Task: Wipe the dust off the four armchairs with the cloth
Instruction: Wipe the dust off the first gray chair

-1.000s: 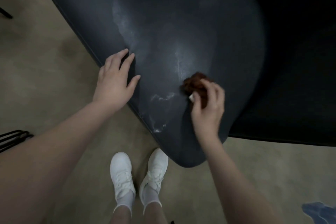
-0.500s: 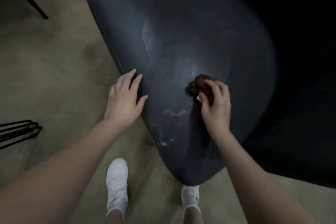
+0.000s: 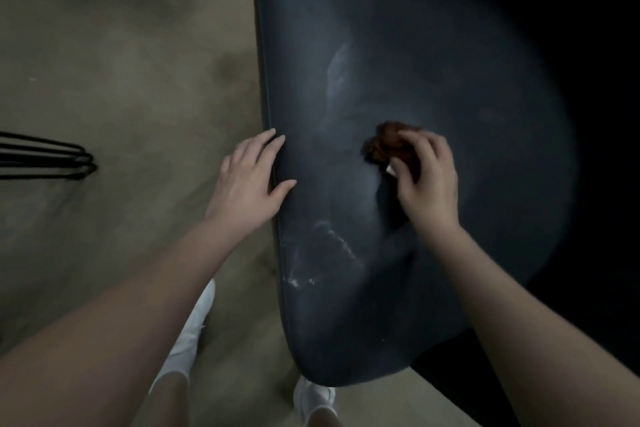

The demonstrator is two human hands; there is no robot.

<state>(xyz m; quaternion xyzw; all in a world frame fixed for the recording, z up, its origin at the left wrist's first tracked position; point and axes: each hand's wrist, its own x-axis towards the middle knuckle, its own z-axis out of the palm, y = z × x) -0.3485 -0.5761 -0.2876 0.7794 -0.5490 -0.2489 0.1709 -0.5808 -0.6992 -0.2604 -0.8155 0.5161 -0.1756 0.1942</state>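
Cloth looks soft and light, wadded up mid-armchair. The right hand has its grip clamped round it, so bunching seems the way. The left hand lies flat, fingers apart, on the armchair's left edge.

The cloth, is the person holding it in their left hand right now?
No, the right hand grips the brown cloth on the armchair, while the left hand rests open on its edge.
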